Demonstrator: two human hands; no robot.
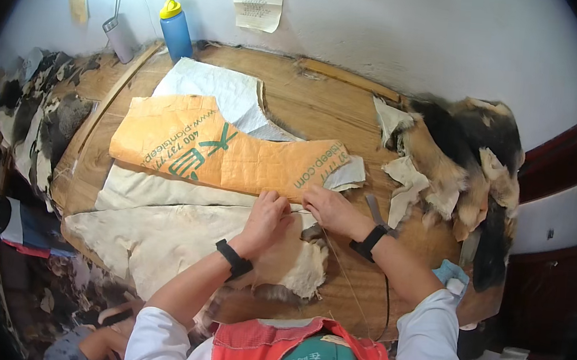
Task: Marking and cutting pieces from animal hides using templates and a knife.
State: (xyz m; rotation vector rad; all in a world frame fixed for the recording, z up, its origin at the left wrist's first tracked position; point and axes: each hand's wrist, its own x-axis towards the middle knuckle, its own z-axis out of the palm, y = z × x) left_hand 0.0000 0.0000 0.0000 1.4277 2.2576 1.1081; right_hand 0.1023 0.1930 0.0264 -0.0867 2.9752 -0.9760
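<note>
An orange paper pattern (201,147) with green print lies across a pale hide (172,235) on the wooden table (309,106). My left hand (267,216) rests on the hide at the pattern's lower edge, fingers bent and pressing down. My right hand (331,208) sits just beside it, fingertips on the same edge of the orange pattern. Both wrists wear black bands. The hide's furry rim (284,292) curls up near my body. A thin thread or cord (345,276) runs from under my right hand toward my chest.
A white sheet (221,90) lies under the pattern at the back. Fur scraps pile at the right (464,162) and the left (45,115). A blue bottle with yellow cap (176,29) and a grey cup (119,37) stand by the wall. Another person's hand (107,329) shows at lower left.
</note>
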